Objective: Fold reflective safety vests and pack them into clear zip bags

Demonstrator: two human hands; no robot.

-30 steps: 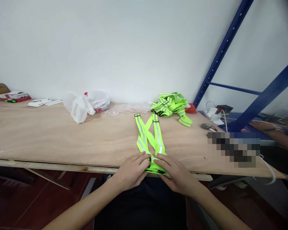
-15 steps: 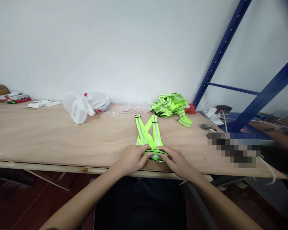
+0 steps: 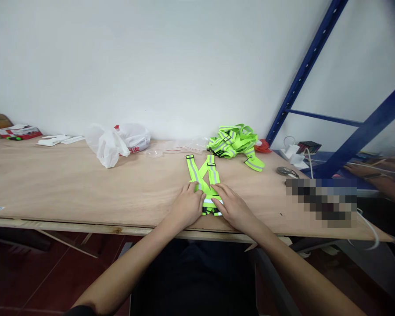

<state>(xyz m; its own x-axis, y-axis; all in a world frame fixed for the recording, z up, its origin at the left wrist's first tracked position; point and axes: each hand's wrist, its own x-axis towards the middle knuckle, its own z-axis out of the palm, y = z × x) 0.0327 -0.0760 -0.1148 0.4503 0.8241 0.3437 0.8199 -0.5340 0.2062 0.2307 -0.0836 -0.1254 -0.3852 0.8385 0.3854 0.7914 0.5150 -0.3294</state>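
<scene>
A fluorescent yellow-green reflective vest (image 3: 210, 202) made of straps lies on the table near its front edge. Two straps with black buckles stretch away from me and cross, while the near end is bunched into a folded band. My left hand (image 3: 188, 204) rests on the left side of the vest, fingers laid forward over the strap. On the right side, my right hand (image 3: 232, 206) presses down with thumb and fingers apart. Both hands are open on the fabric, hiding its side edges. Behind lies a tangled pile of similar reflective straps (image 3: 233, 142).
White plastic bags (image 3: 110, 147) and clear packaging (image 3: 184, 145) lie along the wall. Further left are white papers (image 3: 57, 140) and a red-and-white box (image 3: 19, 131). A blue metal frame (image 3: 303, 83) rises at right, near a power strip with cables and another person's arm (image 3: 382, 186).
Both hands have moved forward from the near edge of the folded band onto its top. Their pinch on the band has loosened, and the band now lies flatter.
</scene>
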